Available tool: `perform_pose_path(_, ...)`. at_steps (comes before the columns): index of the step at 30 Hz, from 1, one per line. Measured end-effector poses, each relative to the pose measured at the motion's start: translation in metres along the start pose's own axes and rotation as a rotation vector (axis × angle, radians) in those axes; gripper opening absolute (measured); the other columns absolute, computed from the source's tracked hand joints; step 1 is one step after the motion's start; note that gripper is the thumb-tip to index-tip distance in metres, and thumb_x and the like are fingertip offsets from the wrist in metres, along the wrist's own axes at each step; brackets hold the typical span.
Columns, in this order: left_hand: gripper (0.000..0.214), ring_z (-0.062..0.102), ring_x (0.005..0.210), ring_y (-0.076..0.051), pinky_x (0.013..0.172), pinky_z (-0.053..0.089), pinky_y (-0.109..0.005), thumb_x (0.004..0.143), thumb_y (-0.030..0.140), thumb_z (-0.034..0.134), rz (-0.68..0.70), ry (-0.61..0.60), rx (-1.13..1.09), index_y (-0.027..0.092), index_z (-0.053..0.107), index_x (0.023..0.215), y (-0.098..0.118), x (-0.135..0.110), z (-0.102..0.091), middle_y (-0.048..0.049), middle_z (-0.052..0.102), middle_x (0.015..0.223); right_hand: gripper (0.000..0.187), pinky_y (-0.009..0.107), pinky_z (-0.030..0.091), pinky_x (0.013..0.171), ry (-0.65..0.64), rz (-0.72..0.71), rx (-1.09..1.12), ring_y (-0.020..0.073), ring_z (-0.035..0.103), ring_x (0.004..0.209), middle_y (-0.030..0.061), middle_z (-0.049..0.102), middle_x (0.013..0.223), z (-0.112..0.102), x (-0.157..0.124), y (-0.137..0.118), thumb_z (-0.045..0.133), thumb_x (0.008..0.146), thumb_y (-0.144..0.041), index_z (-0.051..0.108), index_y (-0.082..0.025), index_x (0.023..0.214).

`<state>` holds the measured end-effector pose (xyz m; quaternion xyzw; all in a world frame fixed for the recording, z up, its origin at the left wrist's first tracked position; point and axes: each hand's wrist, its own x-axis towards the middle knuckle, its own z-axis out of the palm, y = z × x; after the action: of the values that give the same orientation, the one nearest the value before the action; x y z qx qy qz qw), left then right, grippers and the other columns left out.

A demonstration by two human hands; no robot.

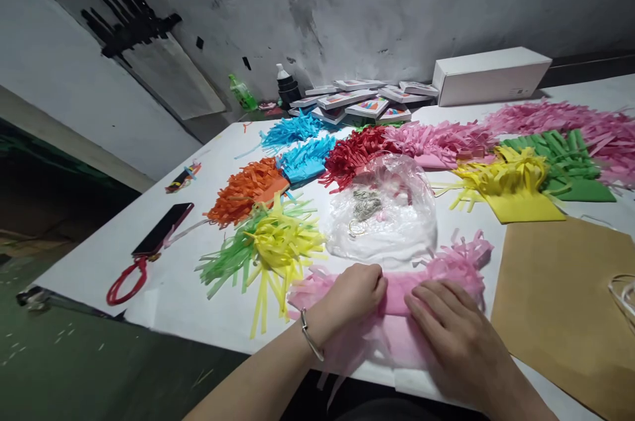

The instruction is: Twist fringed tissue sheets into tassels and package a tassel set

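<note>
In front of me lies a fringed pink tissue paper [397, 295], its middle pressed into a flat folded band and its cut strips loose at both ends. My left hand [354, 295], with a silver bracelet at the wrist, is closed on the band's left part. Close beside it, my right hand [449, 325] grips the right part with bent fingers held together, its thumb hidden. A thin pink sheet spreads below the band towards the table edge. Just beyond the hands is a clear plastic bag [381, 222] with cord and a small ring showing.
Fringed tissue bundles lie around: yellow [282, 235], orange [248, 192], blue [307, 159], red [360, 153], green [580, 166]. A brown paper bag [555, 302] is at the right, a phone [163, 229] at the left. Flat boxes [367, 106] and a white box [491, 80] stand by the wall.
</note>
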<state>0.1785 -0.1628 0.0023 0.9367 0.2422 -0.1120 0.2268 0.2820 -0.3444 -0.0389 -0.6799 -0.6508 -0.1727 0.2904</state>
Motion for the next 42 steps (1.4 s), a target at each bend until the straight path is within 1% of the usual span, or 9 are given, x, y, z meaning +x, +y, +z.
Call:
perform_pose_path(4,0.030,0.063,0.065,-0.020,0.059,0.040,-0.028,0.096,0.023,0.046,0.021,0.002,-0.032,0.017,0.067,0.075,-0.003,0.002,-0.002,-0.0060,0.071,0.072,0.039,0.047,0.035,0.109,-0.141,-0.008,-0.008,0.0274,0.062,0.102,0.0121,0.072,0.103,0.005,-0.006,0.002,0.046,0.080,-0.001,0.068,-0.009,0.110)
perform_pose_path(7,0.024,0.065,0.078,-0.023,0.068,0.046,-0.031,0.098,0.024,0.045,0.012,0.085,-0.035,0.015,0.067,0.095,-0.003,-0.009,0.002,-0.0087,0.073,0.087,0.032,0.048,0.037,0.105,-0.138,0.032,0.009,0.0246,0.061,0.090,0.0093,0.069,0.090,0.004,-0.003,0.005,0.044,0.083,0.001,0.069,-0.011,0.099)
perform_pose_path(11,0.031,0.053,0.117,-0.031,0.097,0.042,-0.045,0.092,0.027,0.063,0.328,0.322,0.067,0.018,0.057,0.121,-0.004,-0.029,0.019,-0.0136,0.063,0.128,0.024,0.044,0.039,0.098,-0.032,0.179,0.156,0.0192,0.058,0.081,0.0034,0.064,0.082,-0.001,0.003,0.002,0.046,0.093,-0.004,0.066,-0.018,0.091)
perform_pose_path(13,0.021,0.053,0.116,-0.029,0.098,0.039,-0.046,0.092,0.019,0.064,0.500,0.406,0.136,0.019,0.060,0.112,-0.006,-0.034,0.029,-0.0101,0.065,0.125,0.019,0.046,0.037,0.100,-0.025,0.202,0.186,0.0214,0.060,0.090,0.0046,0.067,0.091,0.000,0.005,-0.003,0.050,0.094,-0.011,0.066,-0.018,0.100)
perform_pose_path(16,0.008,0.057,0.102,-0.023,0.093,0.040,-0.041,0.095,0.013,0.057,0.559,0.453,0.146,0.018,0.062,0.099,-0.009,-0.036,0.038,-0.0060,0.069,0.108,0.021,0.052,0.029,0.108,-0.048,0.125,0.156,0.0258,0.061,0.101,0.0075,0.070,0.102,0.005,0.005,-0.007,0.050,0.093,-0.015,0.066,-0.017,0.106)
perform_pose_path(25,0.018,0.053,0.110,-0.024,0.103,0.033,-0.044,0.095,0.012,0.056,0.474,0.408,0.047,0.019,0.063,0.110,-0.016,-0.057,0.038,-0.0056,0.068,0.114,0.026,0.051,0.026,0.113,-0.012,0.067,0.081,0.0230,0.064,0.097,0.0069,0.074,0.097,0.010,-0.021,-0.002,0.045,0.097,-0.012,0.068,-0.015,0.108)
perform_pose_path(31,0.015,0.055,0.107,-0.025,0.100,0.035,-0.044,0.093,0.013,0.060,0.471,0.449,0.078,0.019,0.064,0.106,0.000,-0.047,0.035,-0.0067,0.068,0.115,0.026,0.054,0.026,0.113,0.060,0.055,0.023,0.0252,0.062,0.106,0.0090,0.074,0.100,0.014,-0.016,-0.011,0.046,0.095,-0.009,0.068,-0.014,0.107)
perform_pose_path(36,0.005,0.057,0.096,-0.023,0.089,0.038,-0.041,0.092,0.015,0.065,0.438,0.303,0.162,0.020,0.066,0.092,-0.001,-0.037,0.034,-0.0035,0.069,0.096,0.032,0.049,0.030,0.107,0.019,0.090,-0.020,0.0248,0.061,0.098,0.0086,0.073,0.094,0.011,-0.019,-0.007,0.041,0.090,-0.002,0.068,-0.016,0.101)
perform_pose_path(42,0.013,0.060,0.097,-0.023,0.085,0.042,-0.038,0.096,0.016,0.056,0.247,0.137,0.120,0.020,0.067,0.096,-0.001,-0.040,0.022,-0.0039,0.070,0.102,0.029,0.048,0.029,0.104,-0.111,0.256,0.049,0.0233,0.059,0.102,0.0043,0.069,0.104,0.000,-0.022,0.004,0.041,0.097,-0.008,0.066,-0.023,0.097)
